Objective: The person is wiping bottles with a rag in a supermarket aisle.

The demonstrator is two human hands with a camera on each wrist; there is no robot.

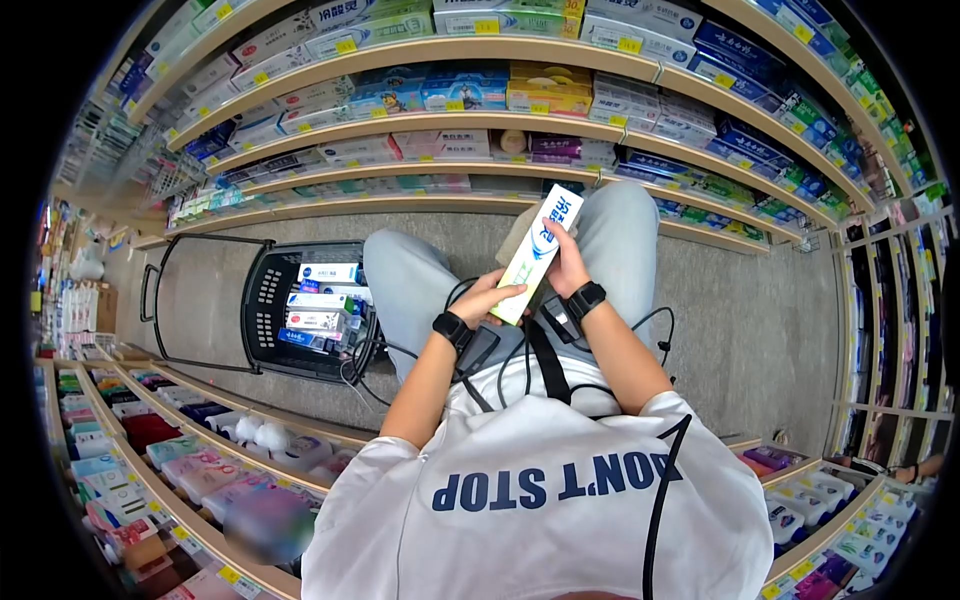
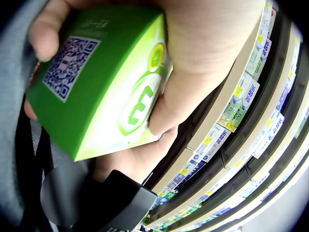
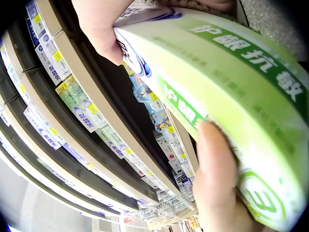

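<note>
A long white and green toothpaste box [image 1: 541, 252] is held at a slant over the person's lap. My left hand [image 1: 488, 297] grips its lower green end, thumb across the face. Higher up the same box, my right hand [image 1: 567, 264] holds the side with curled fingers. In the left wrist view, the box's green end [image 2: 72, 67] shows a QR code, with fingers of my left hand [image 2: 198, 53] along its side. The right wrist view shows the printed green side of the box [image 3: 241, 96], with fingers of my right hand [image 3: 104, 31] at its far white end.
A black shopping basket [image 1: 256, 310] holding several boxes stands on the floor left of the legs. Shelves of boxed toothpaste [image 1: 560, 50] curve ahead. Shelves with bottles and packs [image 1: 200, 470] lie behind on the left. Black cables [image 1: 515, 365] hang around the lap.
</note>
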